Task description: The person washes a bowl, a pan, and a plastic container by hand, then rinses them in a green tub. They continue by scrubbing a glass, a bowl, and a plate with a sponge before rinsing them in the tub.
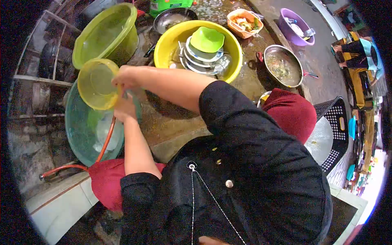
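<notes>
My right hand (131, 77) reaches across to the left, its fingers closed on the handle side of a translucent yellow water dipper (98, 84). Just below it, my left hand (125, 108) is closed around an orange hose (107, 141). The hose's upper end is partly hidden between my hands and the dipper. Both hands are over a green-blue tub (75, 134), where a bright green item and a pale one show through blurred water. Beyond the dipper stands a large olive-green basin (83, 47).
A yellow basin (163, 38) holds stacked plates and a green bowl (207, 39). Farther off are a dark wok (173, 18), an orange bowl of scraps (245, 24), a pan of murky water (282, 67) and a purple basin (292, 34). A black crate (337, 126) stands right; another person (365, 53) is beyond.
</notes>
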Action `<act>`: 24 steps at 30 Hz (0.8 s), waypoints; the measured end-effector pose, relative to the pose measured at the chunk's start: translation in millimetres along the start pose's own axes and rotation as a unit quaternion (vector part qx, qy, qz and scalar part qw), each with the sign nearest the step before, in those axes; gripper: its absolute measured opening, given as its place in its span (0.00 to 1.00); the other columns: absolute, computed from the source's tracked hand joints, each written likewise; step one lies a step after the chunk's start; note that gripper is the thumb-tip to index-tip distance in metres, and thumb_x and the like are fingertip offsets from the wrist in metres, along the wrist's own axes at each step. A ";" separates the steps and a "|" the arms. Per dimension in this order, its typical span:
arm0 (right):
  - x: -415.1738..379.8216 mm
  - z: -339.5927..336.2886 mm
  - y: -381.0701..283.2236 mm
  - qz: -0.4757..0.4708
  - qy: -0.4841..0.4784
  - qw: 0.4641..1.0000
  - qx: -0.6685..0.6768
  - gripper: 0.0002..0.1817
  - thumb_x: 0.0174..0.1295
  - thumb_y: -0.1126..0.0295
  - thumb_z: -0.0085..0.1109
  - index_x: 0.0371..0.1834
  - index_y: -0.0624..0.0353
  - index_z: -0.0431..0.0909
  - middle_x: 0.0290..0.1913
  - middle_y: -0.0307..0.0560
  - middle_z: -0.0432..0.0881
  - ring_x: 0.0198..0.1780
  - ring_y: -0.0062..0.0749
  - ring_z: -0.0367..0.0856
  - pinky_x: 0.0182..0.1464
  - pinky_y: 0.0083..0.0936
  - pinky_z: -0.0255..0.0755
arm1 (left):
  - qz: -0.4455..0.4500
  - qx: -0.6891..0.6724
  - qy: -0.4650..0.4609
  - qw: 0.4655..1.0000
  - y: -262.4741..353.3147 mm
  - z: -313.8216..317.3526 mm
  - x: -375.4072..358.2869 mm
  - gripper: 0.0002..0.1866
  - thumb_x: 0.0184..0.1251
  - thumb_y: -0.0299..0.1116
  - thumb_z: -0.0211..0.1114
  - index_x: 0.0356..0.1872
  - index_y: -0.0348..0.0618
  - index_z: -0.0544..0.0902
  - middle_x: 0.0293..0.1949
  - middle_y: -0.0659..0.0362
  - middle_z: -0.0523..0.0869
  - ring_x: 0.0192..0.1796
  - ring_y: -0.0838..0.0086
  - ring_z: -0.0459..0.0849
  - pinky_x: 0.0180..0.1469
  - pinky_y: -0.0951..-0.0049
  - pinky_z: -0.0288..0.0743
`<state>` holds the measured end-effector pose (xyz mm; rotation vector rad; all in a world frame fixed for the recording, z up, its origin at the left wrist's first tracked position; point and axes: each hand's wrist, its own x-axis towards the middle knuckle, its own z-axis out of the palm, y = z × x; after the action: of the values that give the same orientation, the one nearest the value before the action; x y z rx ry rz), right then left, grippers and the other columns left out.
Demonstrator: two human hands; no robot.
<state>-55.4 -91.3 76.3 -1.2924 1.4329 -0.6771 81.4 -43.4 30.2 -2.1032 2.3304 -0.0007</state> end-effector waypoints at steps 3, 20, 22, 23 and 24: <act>-8.6 8.9 -12.1 0.029 -0.026 0.998 0.059 0.22 0.46 0.62 0.66 0.45 0.56 0.74 0.27 0.50 0.78 0.27 0.37 0.79 0.31 0.29 0.73 | 0.014 -0.044 0.023 0.999 4.0 -4.3 -5.7 0.25 0.57 0.56 0.53 0.44 0.46 0.78 0.39 0.50 0.82 0.43 0.54 0.81 0.42 0.57 0.74; -300.5 -125.4 326.8 0.085 -0.298 0.863 -0.399 0.33 0.49 0.55 0.62 0.60 0.47 0.65 0.58 0.46 0.70 0.60 0.37 0.64 0.59 0.39 0.62 | -0.028 -0.065 0.021 0.997 20.9 -23.5 -10.8 0.18 0.58 0.48 0.56 0.38 0.43 0.76 0.35 0.49 0.82 0.39 0.54 0.80 0.41 0.56 0.72; -302.8 -96.3 349.2 0.071 -0.241 0.888 -0.386 0.31 0.50 0.56 0.61 0.59 0.48 0.66 0.57 0.46 0.70 0.59 0.38 0.65 0.58 0.39 0.62 | -0.017 -0.056 0.042 0.997 19.9 -17.8 -9.4 0.18 0.58 0.48 0.56 0.38 0.43 0.76 0.35 0.48 0.82 0.39 0.54 0.80 0.40 0.55 0.72; -297.8 -85.5 356.4 0.062 -0.212 0.899 -0.378 0.30 0.50 0.57 0.60 0.58 0.48 0.66 0.57 0.47 0.70 0.59 0.38 0.65 0.58 0.38 0.63 | -0.020 -0.049 0.036 0.998 18.0 -13.9 -7.0 0.18 0.57 0.48 0.56 0.38 0.43 0.77 0.35 0.48 0.82 0.38 0.53 0.80 0.40 0.55 0.72; -289.5 -83.3 365.4 0.055 -0.185 0.908 -0.372 0.29 0.51 0.58 0.59 0.58 0.49 0.67 0.56 0.47 0.71 0.58 0.38 0.65 0.58 0.38 0.63 | -0.020 -0.043 0.031 0.998 18.5 -11.1 -5.0 0.18 0.57 0.48 0.57 0.39 0.43 0.77 0.35 0.48 0.82 0.38 0.52 0.80 0.40 0.55 0.72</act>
<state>-297.0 256.5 -135.7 -1.7791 1.4719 0.2387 63.5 -36.6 41.3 -2.2206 2.3618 0.0355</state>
